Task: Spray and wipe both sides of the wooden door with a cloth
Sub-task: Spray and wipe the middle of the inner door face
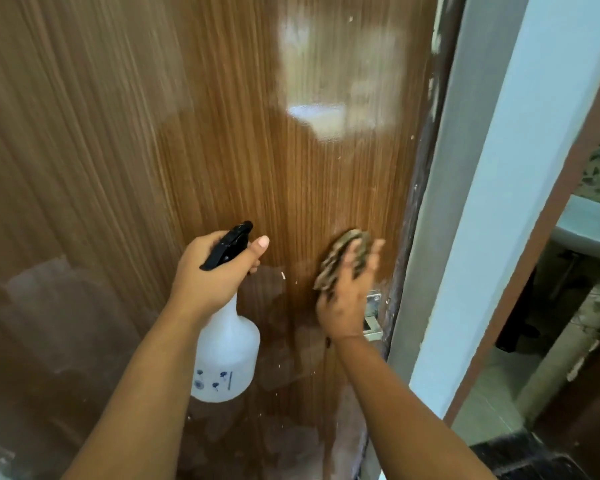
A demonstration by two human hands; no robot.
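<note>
Our left hand grips the spray bottle — fingers curled round its neck | right hand presses the cloth, fingers spread, against the wooden door.

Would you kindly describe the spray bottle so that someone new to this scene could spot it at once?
Start from the big wooden door filling the view. In front of its lower middle, the left hand grips the neck of the spray bottle, which hangs below the fist. It is the only translucent white thing with a black trigger head; the right hand beside it presses a mottled cloth on the door.
</note>
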